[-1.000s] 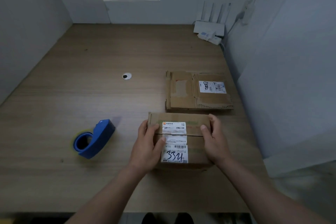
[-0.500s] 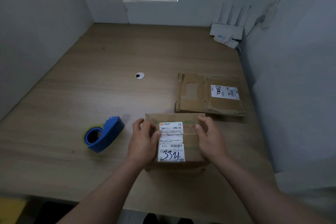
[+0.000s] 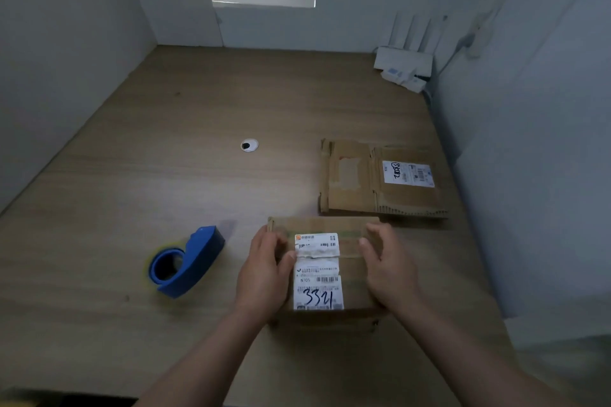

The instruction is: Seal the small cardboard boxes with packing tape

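Near box (image 3: 352, 274) at front centre of tabletop (image 3: 198, 102), flaps down, contents hidden; seam across the top, white label (image 3: 318, 271) split along that seam; on label: handwritten "3321" in black marker, printed "N705", barcodes, orange logo with small characters, too small to read.

Left hand (image 3: 264, 277) on left part of near box top, fingers (image 3: 264, 238) bent over far-left edge, thumb tip at label's left edge on the seam; gripping. Right hand (image 3: 390, 271) on right part of top, fingers (image 3: 377, 231) curled at far-right corner, thumb on top; blurred, looks like gripping.

Far box (image 3: 353, 182) just behind and to the right of near box, apart from it, lying flat, closed, contents hidden; pale tape patch on its left half, white label on right half with barcode and circled black scrawl, not readable.

Dispenser (image 3: 188, 263), blue, roll inside, left of near box, near left hand, not touched; on tabletop.

Round cable hole (image 3: 249, 145) mid tabletop; white router (image 3: 405, 64) with upright antennas in far right corner.
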